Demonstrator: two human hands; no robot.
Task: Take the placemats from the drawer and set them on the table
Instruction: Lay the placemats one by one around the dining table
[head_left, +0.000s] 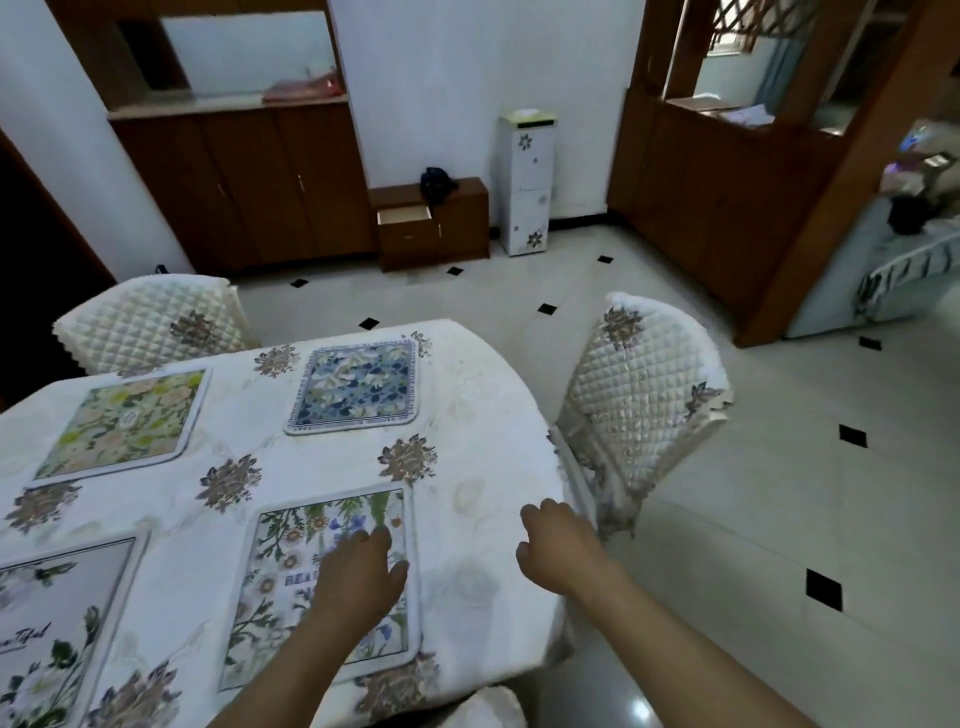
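So you've got four placemats down on the tabletop (483, 467). Your left hand (358, 577) lies on the wildflower placemat (275, 597), the one closest to you, with its fingers (382, 538) flat and spread near the mat's right border, gripping nothing. That mat sits well inside the rounded right edge of the tabletop, and its near border comes close to the front edge.

Your right hand (558, 545) hangs right over that rounded edge, fingers loosely curled under and holding nothing, not touching any mat.

The blue placemat (356, 387) lies at the far side, near the far edge. The green placemat (124, 423) sits to the left of it, tilted a bit. The fourth placemat (57, 623) is at lower left, cut off by the frame.

The quilted chair (639, 395) on your right is tucked close against the tabletop's edge, just beyond your right hand. Another chair (156, 317) stands at the far left corner. Past the right chair there's a wide stretch of tiled floor (727, 519), running back to the small cabinet (457, 228) where the drawer (404, 214) hangs open.
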